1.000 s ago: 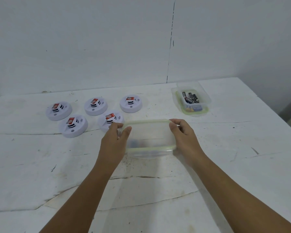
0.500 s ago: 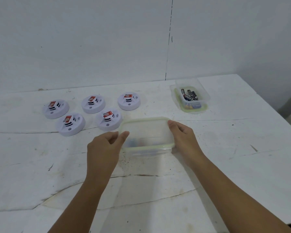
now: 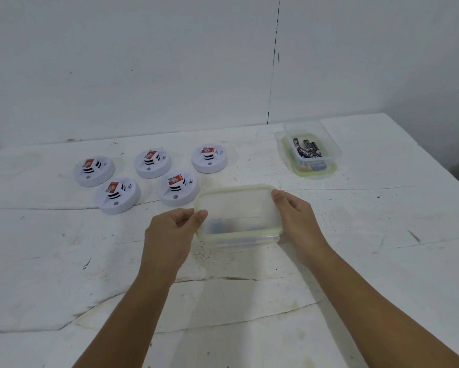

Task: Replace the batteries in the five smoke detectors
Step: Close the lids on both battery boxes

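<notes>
Several white round smoke detectors (image 3: 177, 191) with red labels lie in a cluster at the back left of the table. A clear lidded container (image 3: 239, 211) with a green-rimmed lid sits mid-table, with blurred small items showing through it. My left hand (image 3: 172, 235) pinches the lid's left edge between thumb and fingers. My right hand (image 3: 294, 216) grips the container's right end, fingers curled over the rim. An open clear tub of batteries (image 3: 306, 151) stands at the back right.
The worn white table (image 3: 90, 261) runs to a white wall at the back, and its right edge slants down at the far right. The nearest detector lies just left of the lidded container's far corner.
My left hand slid off the container's left side, drew back toward me, and now pinches the lid's left edge. My right hand stayed on the right end.
</notes>
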Demonstrator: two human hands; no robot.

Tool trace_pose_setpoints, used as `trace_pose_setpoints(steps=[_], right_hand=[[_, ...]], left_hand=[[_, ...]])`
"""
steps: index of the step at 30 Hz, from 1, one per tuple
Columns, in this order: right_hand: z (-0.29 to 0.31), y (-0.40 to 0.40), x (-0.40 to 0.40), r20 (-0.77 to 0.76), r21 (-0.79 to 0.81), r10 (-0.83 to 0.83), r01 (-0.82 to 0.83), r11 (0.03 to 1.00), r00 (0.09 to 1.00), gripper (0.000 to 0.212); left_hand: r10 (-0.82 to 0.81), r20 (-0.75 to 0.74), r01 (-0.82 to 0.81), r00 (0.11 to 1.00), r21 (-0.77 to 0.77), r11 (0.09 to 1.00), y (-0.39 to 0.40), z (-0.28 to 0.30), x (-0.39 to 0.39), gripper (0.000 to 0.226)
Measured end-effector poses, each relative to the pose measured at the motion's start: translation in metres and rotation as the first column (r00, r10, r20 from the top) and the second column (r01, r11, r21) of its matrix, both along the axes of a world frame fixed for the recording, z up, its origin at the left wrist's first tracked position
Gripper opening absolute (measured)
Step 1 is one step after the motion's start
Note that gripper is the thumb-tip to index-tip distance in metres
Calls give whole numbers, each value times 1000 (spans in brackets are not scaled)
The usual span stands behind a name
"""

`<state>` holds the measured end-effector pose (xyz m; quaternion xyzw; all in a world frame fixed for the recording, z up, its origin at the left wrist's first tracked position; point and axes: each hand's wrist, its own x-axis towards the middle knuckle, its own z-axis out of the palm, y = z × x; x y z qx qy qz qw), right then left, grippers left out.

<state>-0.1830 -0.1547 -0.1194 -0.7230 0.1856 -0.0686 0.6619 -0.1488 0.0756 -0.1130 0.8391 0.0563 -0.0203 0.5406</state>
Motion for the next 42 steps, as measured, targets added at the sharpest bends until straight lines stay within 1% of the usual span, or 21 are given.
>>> trace_pose_setpoints(steps=[2, 4, 6, 8, 11, 15, 19, 20, 22, 24, 25, 26, 27, 28, 30, 32, 33, 36, 38, 40, 42], right_hand=[[0, -1, 0, -2, -39, 2, -2, 999, 1000, 38], [0, -4, 1, -5, -151, 12, -12, 988, 1000, 43], [2, -6, 3, -37, -292, 37, -46, 955, 999, 58], [5, -8, 4, -109, -382, 47, -86, 920, 993, 68], [7, -10, 6, -212, -442, 45, -137, 887, 976, 62], [7, -13, 8, -255, -458, 48, -164, 874, 966, 57], [5, -16, 10, -223, -478, 58, -160, 864, 973, 56], [3, -16, 12, -193, -500, 67, -157, 852, 979, 52], [1, -19, 16, -166, -608, 74, -161, 777, 983, 33], [7, -20, 21, -86, -711, 97, -129, 691, 992, 49], [12, -20, 23, -40, -728, 130, -118, 675, 991, 53], [17, -19, 27, -3, -736, 163, -113, 668, 987, 52], [21, -19, 31, 8, -738, 203, -131, 662, 979, 49], [23, -19, 37, 8, -743, 245, -159, 651, 969, 46], [26, -15, 46, -60, -746, 342, -270, 609, 938, 42], [25, -11, 52, -128, -751, 407, -357, 556, 905, 40], [25, -10, 52, -150, -744, 413, -378, 551, 898, 40], [21, -12, 51, -134, -716, 349, -334, 613, 928, 39], [18, -17, 48, -108, -694, 285, -277, 665, 953, 32], [16, -24, 44, -87, -611, 221, -227, 758, 971, 28], [14, -30, 37, -93, -525, 149, -175, 833, 984, 30]], left_hand=[[-7, 16, 7, 1000, 28, 1000, 0, 1, -1, 23], [-28, 30, 25, 999, 84, 996, 0, 5, 0, 31], [-44, 36, 39, 998, 128, 991, 0, 8, 0, 35], [-49, 45, 42, 998, 139, 989, -1, 9, -1, 35], [-44, 58, 36, 997, 141, 989, -1, 7, -3, 32], [-49, 60, 39, 997, 147, 988, -4, 7, -5, 31], [-56, 47, 47, 997, 159, 986, -2, 7, -3, 37], [-58, 45, 49, 997, 176, 983, -3, 5, -3, 40], [-23, 99, 4, 995, 183, 983, -6, 1, -12, 42], [93, 224, -114, 970, 82, 990, -10, -2, -31, 37], [139, 274, -154, 952, 32, 988, -12, -1, -42, 31], [143, 292, -154, 945, 12, 988, -14, 0, -53, 26], [111, 281, -120, 953, 14, 993, -17, 1, -62, 24], [62, 251, -69, 966, 21, 997, -19, 1, -69, 30], [-41, 172, 34, 984, 45, 998, -24, 2, -78, 44], [-114, 103, 107, 988, 69, 992, -31, 2, -79, 45], [-129, 80, 124, 988, 66, 990, -34, 1, -78, 43], [-88, 51, 87, 995, 32, 996, -40, 0, -69, 32], [-72, 28, 72, 997, 17, 997, -41, -1, -57, 29], [-70, 2, 70, 998, 13, 997, -42, -1, -40, 27], [-76, -24, 77, 997, 8, 997, -47, 2, -21, 20]])
